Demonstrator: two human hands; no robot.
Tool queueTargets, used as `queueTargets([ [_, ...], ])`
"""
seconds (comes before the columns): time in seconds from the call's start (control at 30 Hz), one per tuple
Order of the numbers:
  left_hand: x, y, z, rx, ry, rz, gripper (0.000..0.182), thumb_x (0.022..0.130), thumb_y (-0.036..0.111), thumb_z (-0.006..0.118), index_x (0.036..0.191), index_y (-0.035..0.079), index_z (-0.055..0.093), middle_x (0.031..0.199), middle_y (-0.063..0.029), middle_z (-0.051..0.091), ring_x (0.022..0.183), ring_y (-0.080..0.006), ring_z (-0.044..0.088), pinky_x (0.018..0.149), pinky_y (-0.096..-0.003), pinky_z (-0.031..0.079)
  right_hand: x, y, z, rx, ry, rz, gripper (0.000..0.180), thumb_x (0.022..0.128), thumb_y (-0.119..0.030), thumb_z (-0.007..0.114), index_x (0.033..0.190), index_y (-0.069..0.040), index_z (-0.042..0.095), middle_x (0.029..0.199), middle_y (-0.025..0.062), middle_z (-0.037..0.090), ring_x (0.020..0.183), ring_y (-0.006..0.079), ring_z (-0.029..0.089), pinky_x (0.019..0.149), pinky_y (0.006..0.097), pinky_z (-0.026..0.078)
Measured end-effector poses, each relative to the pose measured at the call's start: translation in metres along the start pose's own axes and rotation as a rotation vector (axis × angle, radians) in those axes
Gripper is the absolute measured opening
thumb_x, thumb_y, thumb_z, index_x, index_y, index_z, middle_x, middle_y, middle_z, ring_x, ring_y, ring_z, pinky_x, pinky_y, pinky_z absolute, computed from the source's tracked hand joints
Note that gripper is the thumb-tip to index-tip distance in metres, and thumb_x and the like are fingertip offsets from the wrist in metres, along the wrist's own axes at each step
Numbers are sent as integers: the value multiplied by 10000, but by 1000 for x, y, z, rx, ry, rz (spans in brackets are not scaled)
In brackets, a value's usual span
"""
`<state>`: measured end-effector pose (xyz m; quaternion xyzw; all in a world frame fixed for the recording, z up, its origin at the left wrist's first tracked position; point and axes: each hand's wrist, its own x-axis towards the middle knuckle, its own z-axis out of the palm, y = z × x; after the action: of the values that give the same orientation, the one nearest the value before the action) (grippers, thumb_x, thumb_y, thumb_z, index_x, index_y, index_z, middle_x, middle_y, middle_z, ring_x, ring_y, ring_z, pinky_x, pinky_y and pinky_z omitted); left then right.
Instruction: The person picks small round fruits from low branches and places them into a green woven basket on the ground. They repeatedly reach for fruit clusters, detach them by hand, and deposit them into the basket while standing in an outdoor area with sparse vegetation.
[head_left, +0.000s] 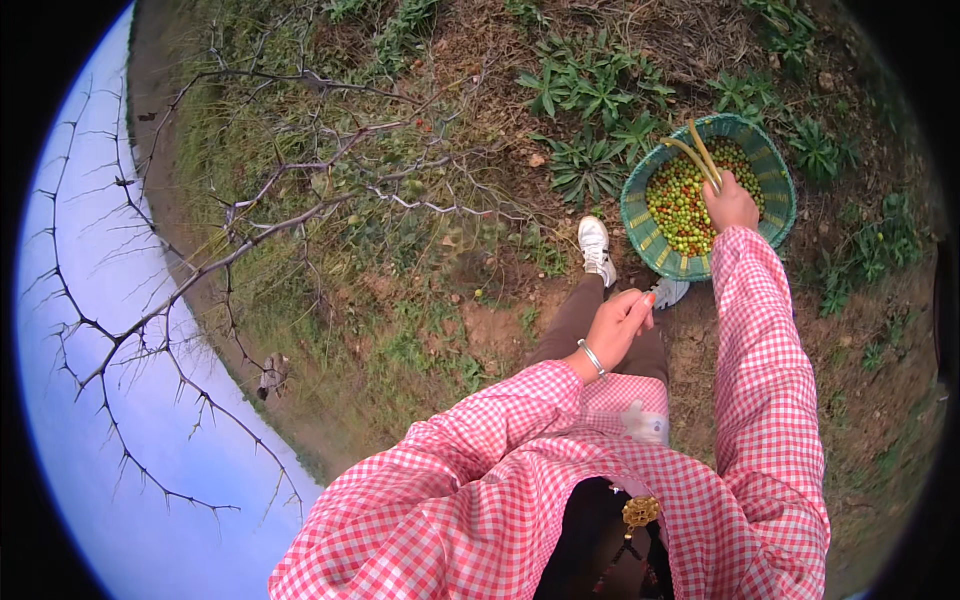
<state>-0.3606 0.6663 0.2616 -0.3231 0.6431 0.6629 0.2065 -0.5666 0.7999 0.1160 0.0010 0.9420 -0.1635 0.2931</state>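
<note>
My right hand (730, 202) grips the pale, curved handles (699, 154) of a green woven basket (637, 217). Many small round fruits (679, 206), green and red-brown, lie in the basket. My left hand (621, 324) is in front of my legs, left of the basket and nearer my body, with its fingers curled and a silver bracelet at the wrist. Something small and orange-red shows at its fingertips; whether this is a held fruit or a painted nail, I cannot tell.
Bare thorny branches (217, 262) spread across the left side, reaching towards my white shoe (595, 244). Leafy green weeds (589, 82) and dry grass cover the ground beyond the basket. A person (274, 373) is small in the distance at the lower left.
</note>
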Motion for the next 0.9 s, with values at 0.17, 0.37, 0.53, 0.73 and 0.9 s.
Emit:
queueTargets([
  [0.17, -85, -32, -36, -88, -45, -422, 374, 952, 309, 485, 666, 69, 515, 626, 34, 498, 575, -46, 434, 522, -206, 358, -5, -35, -31, 82, 308, -115, 322, 869, -319, 583, 1097, -95, 540, 977, 95, 600, 952, 284, 569, 825, 405, 443],
  [0.37, -156, -49, -73, -148, 15, -648, 362, 938, 282, 506, 655, 61, 545, 528, 37, 443, 461, -49, 354, 443, -207, 272, -19, -171, -95, 708, 355, -694, 67, 804, -115, 651, 835, -59, 630, 799, 40, 581, 765, 185, 577, 683, 316, 474],
  [0.53, -182, -48, -102, -221, 101, -622, 369, 931, 304, 513, 667, 53, 574, 482, 33, 407, 427, -58, 325, 418, -220, 237, -22, -269, -132, 781, 277, -787, 87, 830, -163, 626, 885, -102, 656, 841, 29, 607, 753, 181, 599, 682, 318, 494],
  [0.73, -196, -53, -122, -283, 77, -625, 390, 938, 341, 494, 691, 54, 587, 455, 36, 375, 399, -58, 297, 396, -220, 208, -1, -334, -166, 164, 86, -750, 183, 861, -274, 584, 952, -147, 678, 910, 44, 652, 816, 210, 624, 737, 372, 498],
  [0.9, -197, -61, -133, -357, 38, -646, 385, 942, 352, 482, 732, 49, 592, 450, 36, 371, 386, -58, 296, 380, -214, 210, -8, -369, -156, -360, 84, -740, 201, 846, -284, 583, 920, -131, 690, 953, 63, 672, 966, 223, 599, 838, 395, 439],
])
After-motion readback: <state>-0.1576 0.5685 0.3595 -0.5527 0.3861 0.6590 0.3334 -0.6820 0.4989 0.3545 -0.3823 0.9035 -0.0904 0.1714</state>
